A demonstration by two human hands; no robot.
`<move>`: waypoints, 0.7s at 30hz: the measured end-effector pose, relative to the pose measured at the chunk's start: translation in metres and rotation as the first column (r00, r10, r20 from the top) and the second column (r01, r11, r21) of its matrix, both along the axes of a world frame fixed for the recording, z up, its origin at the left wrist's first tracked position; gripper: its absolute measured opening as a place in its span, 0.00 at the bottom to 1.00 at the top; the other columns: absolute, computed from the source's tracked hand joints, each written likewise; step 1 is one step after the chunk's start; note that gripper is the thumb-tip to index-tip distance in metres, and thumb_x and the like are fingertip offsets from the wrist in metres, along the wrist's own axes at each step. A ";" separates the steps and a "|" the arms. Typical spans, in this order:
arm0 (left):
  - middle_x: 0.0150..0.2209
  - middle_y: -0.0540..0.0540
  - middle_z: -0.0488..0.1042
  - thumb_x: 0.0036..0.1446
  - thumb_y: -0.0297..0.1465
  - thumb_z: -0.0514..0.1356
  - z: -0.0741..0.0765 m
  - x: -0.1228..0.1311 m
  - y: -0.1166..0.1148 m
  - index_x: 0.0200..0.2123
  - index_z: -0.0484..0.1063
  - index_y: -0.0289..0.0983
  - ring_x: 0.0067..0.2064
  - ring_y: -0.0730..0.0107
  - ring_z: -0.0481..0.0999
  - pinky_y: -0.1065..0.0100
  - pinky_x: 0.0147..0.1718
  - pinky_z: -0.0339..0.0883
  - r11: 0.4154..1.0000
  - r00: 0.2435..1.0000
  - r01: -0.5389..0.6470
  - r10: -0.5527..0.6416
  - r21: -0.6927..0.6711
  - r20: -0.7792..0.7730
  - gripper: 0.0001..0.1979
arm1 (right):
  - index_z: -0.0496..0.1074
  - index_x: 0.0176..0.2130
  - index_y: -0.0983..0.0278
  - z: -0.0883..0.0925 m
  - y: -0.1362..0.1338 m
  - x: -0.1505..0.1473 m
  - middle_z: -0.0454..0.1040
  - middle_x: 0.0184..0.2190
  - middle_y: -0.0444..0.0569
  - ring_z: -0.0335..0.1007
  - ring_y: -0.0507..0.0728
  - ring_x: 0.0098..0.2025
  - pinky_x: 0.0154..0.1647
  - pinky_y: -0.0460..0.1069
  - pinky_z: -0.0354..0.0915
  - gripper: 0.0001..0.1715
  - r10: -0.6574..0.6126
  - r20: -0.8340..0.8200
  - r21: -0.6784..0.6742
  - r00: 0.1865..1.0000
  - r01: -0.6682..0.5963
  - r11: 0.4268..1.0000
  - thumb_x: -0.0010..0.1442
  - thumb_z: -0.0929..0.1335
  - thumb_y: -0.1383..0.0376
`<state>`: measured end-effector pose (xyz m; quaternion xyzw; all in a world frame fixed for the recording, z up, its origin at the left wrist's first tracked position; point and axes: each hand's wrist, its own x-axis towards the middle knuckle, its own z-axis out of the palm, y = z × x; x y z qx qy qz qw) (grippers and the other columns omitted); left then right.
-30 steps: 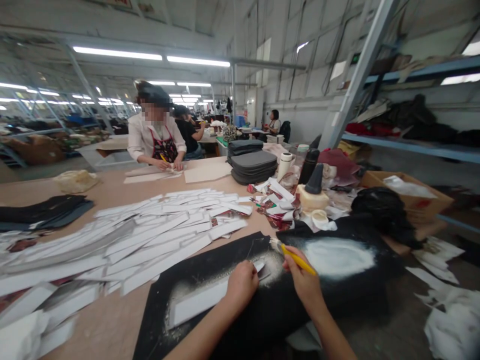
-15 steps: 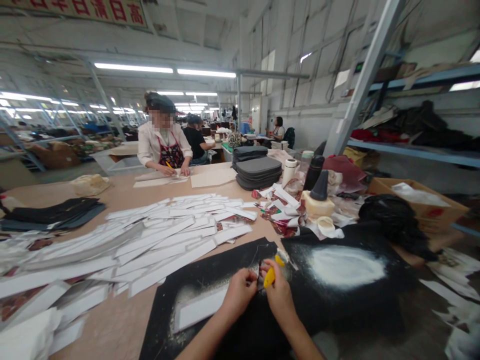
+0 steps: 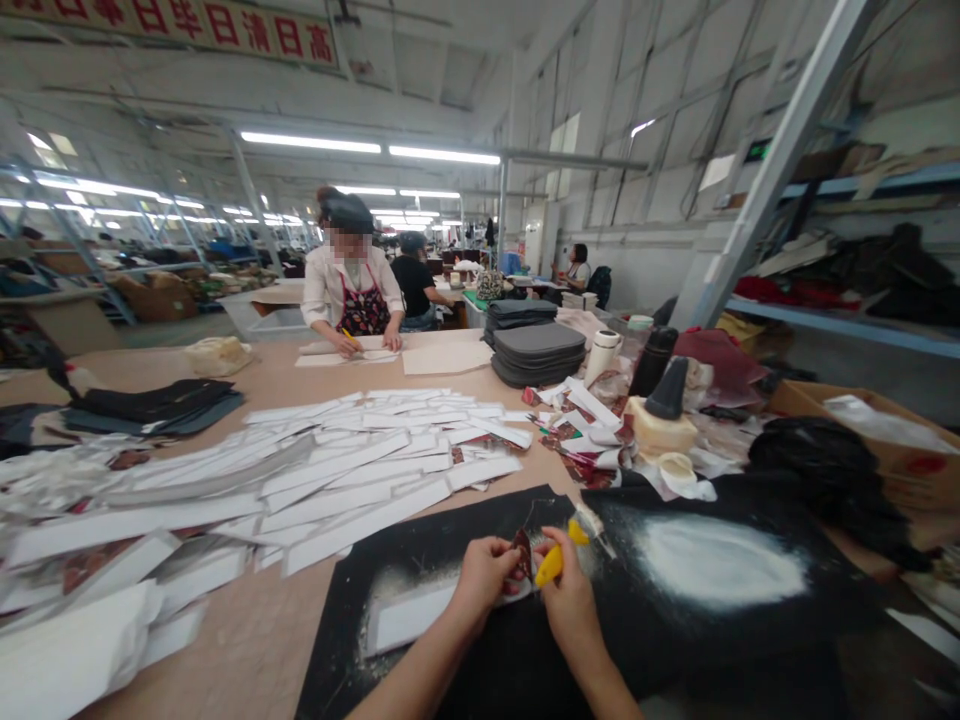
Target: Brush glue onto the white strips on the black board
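Note:
My left hand (image 3: 486, 572) pinches the end of a white-backed strip (image 3: 409, 617). The strip lies on a black sheet (image 3: 450, 530) and passes under my left forearm. At my fingertips its end is turned up, showing a reddish-brown patterned face (image 3: 521, 550). Close by on the right, my right hand (image 3: 568, 590) grips a yellow-handled tool (image 3: 550, 567) with a whitish, smeared tip pointing away from me. The fingertips of that hand are at the strip's end too, but whether they pinch it I cannot tell.
Many white strips (image 3: 337, 470) overlap across the brown table (image 3: 225, 600). White residue (image 3: 720, 560) coats the black sheet's right part. Beyond it stand a cone-topped tub (image 3: 664, 415), bottles (image 3: 602, 357) and stacked grey pieces (image 3: 538, 352). A co-worker (image 3: 356, 280) works across the table.
My view has turned slightly left, so everything sits further right. The strip's end now shows more of its reddish-brown face at my left fingers. My right hand still holds the yellow-handled tool.

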<state>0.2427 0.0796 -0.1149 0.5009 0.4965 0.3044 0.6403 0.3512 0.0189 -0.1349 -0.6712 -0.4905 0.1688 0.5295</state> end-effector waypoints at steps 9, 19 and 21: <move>0.20 0.49 0.71 0.47 0.32 0.58 0.007 -0.001 -0.009 0.24 0.74 0.31 0.19 0.78 0.65 0.74 0.20 0.62 0.999 0.998 0.040 -0.040 -0.012 0.053 0.09 | 0.64 0.47 0.62 -0.010 0.011 -0.007 0.72 0.38 0.51 0.69 0.59 0.40 0.42 0.55 0.66 0.22 0.028 0.153 0.061 0.988 -0.038 0.997 0.52 0.60 0.67; 0.18 0.49 0.71 0.46 0.30 0.57 0.009 -0.008 -0.011 0.23 0.75 0.31 0.18 0.79 0.63 0.75 0.20 0.59 0.996 0.993 0.082 -0.079 -0.035 0.089 0.09 | 0.63 0.48 0.63 -0.011 0.010 -0.007 0.72 0.41 0.52 0.69 0.59 0.43 0.43 0.55 0.66 0.27 0.029 0.309 0.091 0.951 -0.060 0.994 0.48 0.57 0.72; 0.21 0.47 0.73 0.45 0.30 0.58 0.011 -0.009 -0.011 0.25 0.75 0.31 0.19 0.78 0.66 0.75 0.21 0.61 0.994 0.991 0.087 -0.079 -0.064 0.112 0.08 | 0.62 0.49 0.63 -0.012 0.011 -0.006 0.71 0.42 0.52 0.68 0.59 0.44 0.44 0.55 0.66 0.28 0.030 0.293 0.078 0.956 -0.055 0.995 0.46 0.57 0.72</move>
